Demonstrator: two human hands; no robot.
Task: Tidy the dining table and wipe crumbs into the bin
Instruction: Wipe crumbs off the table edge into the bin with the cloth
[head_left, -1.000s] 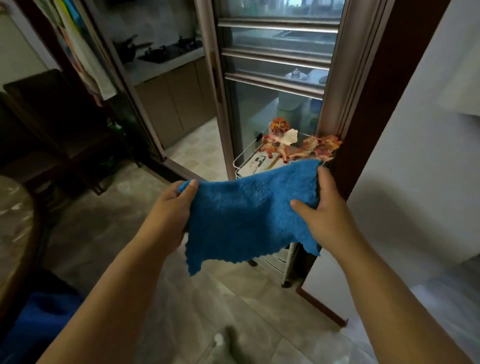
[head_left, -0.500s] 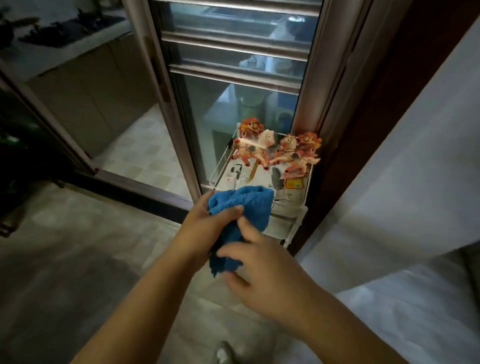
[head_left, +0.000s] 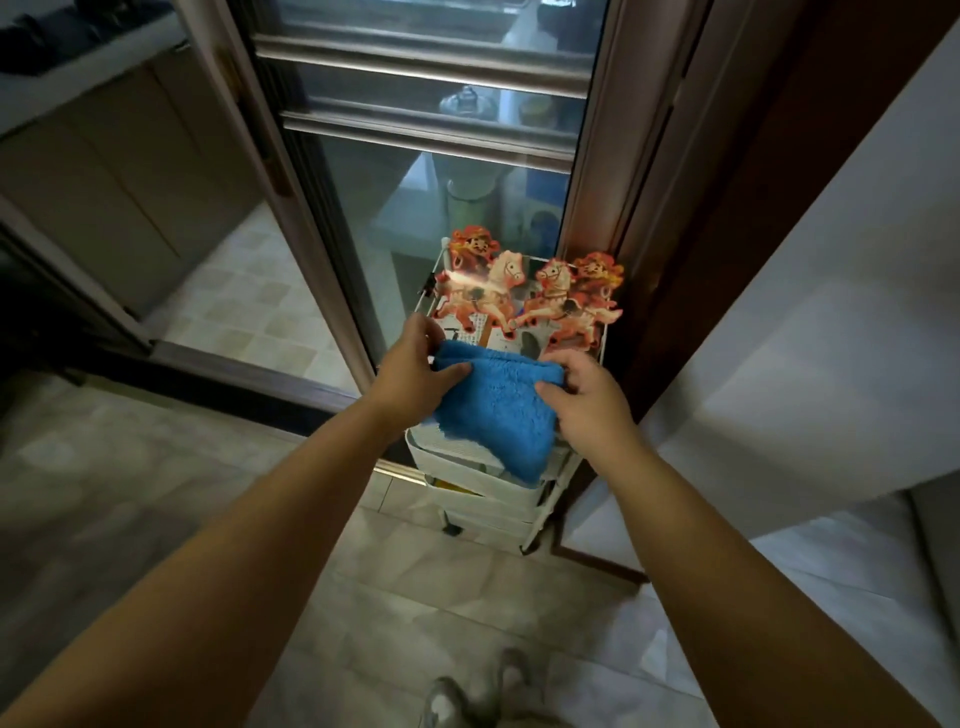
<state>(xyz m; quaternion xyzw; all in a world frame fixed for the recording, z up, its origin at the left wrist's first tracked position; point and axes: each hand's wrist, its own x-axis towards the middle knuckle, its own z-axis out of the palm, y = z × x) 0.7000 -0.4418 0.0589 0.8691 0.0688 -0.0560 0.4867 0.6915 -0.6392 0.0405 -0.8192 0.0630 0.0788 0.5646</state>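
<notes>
Both hands have carried the blue cloth (head_left: 496, 410) forward and down since half a second ago, so that it now lies folded over the front edge of the white trolley's (head_left: 483, 491) top tier, where earlier it was bunched up in the air short of the trolley. The left hand (head_left: 415, 371) grips the cloth's left end, thumb on top and fingers curled behind the fold. The right hand (head_left: 587, 397) pinches the right end, thumb pressed on the upper face of the cloth and fingers tucked round its edge. So each grip is clamped on the cloth, one at either end, with the cloth stretched flat between them and its lower flap hanging down past the front rim of the top tier.

At the back edge of that tier stand two red and white horse-and-rider cut-outs (head_left: 530, 296), upright and side by side, with papers lying behind the cloth. Lower tiers of the trolley show beneath. The trolley stands on the tiled floor (head_left: 415, 597) against a glass sliding door (head_left: 441, 171). A shoe (head_left: 447, 701) shows at the bottom edge.
</notes>
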